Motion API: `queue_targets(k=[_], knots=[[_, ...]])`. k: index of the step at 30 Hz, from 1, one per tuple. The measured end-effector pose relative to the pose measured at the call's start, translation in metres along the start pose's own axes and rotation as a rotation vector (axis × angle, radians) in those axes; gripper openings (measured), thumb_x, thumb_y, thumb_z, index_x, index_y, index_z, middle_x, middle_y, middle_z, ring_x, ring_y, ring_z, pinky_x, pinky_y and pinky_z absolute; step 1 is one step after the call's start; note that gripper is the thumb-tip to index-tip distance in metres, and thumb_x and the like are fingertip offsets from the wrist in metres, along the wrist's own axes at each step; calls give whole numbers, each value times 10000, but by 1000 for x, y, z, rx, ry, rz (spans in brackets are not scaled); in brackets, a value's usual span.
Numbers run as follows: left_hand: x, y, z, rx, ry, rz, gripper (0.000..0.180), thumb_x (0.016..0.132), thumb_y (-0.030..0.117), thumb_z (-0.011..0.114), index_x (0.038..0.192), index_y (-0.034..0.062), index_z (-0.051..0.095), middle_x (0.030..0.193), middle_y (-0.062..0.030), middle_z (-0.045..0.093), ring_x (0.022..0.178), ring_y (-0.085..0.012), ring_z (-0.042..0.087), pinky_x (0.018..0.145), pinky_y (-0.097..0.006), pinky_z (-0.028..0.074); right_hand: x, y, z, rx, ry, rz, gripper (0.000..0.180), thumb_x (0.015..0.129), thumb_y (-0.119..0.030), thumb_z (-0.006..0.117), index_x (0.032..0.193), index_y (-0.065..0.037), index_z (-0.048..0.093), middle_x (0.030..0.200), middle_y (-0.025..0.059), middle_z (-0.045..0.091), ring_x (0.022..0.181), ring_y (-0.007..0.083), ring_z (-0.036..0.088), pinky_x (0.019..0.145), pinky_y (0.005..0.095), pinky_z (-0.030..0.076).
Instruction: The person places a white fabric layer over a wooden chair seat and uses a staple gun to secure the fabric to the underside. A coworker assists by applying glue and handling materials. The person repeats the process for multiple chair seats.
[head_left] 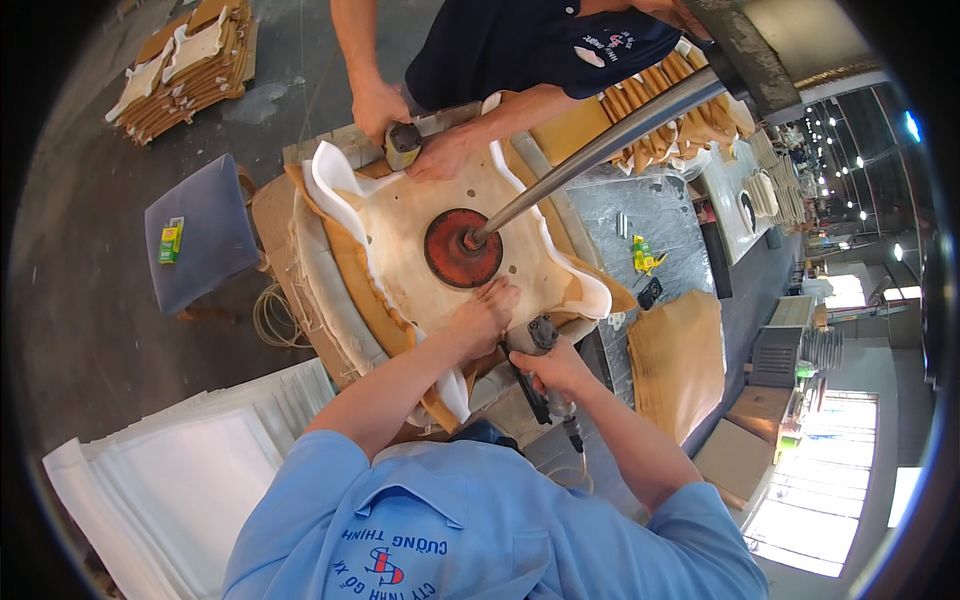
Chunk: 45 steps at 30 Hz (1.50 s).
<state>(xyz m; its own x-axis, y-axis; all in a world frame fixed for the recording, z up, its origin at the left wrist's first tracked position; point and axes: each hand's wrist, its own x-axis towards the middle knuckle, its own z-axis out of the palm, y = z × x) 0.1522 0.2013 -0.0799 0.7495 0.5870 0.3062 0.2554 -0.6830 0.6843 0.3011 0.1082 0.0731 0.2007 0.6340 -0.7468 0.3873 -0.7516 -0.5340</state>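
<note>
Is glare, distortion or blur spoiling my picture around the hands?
Head view: left hand, right hand and its tool look fairly sharp; head view: the window at lower right is blown out; head view: the plastic-covered table shows glossy reflections; head view: fisheye bends outer edges, with black corners.

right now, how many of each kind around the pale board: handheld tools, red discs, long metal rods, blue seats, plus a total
Handheld tools: 2
Red disc: 1
Long metal rod: 1
Blue seat: 1
Total: 5
</note>
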Motion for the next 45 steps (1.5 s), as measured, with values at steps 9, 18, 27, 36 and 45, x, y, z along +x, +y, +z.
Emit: queue_targets(k=[9,18,27,36,45], knots=[[2,-2,-8,-27,-127,26,40,849,85,780,875,106,758,1599,-161,496,1636,-400,313,1340,-524,283,-5,12,5,91,-14,21,288,936,-249,855,1001,-5,716,827,49,707,521,149,618,456,334,482],[5,-4,-6,17,-145,60,103,834,127,765,914,93,820,1610,-164,522,1625,-408,343,1358,-514,255,-5,2,17,48,31,22,272,945,-236,853,999,-6,718,768,46,687,524,144,628,455,334,488],[-2,17,-37,-248,-70,-171,158,932,121,659,1017,24,750,1272,-229,686,1202,-423,636,1060,-479,524,-77,80,13,314,190,-195,468,938,-162,853,1352,-40,672,883,21,698,622,108,625,573,305,524],[-82,152,-22,-311,-385,-305,626,998,227,711,1565,14,554,1742,-272,354,1579,-439,414,1285,-464,387,-89,192,27,466,569,-257,642,918,-64,834,1518,-14,612,848,26,682,688,109,624,630,300,510],[-82,148,-12,-351,-228,-314,583,991,200,740,1523,20,582,1654,-277,482,1505,-448,513,1223,-463,456,-32,265,-82,606,667,-57,296,844,-82,914,1110,-37,792,808,14,725,625,119,630,573,310,503]])
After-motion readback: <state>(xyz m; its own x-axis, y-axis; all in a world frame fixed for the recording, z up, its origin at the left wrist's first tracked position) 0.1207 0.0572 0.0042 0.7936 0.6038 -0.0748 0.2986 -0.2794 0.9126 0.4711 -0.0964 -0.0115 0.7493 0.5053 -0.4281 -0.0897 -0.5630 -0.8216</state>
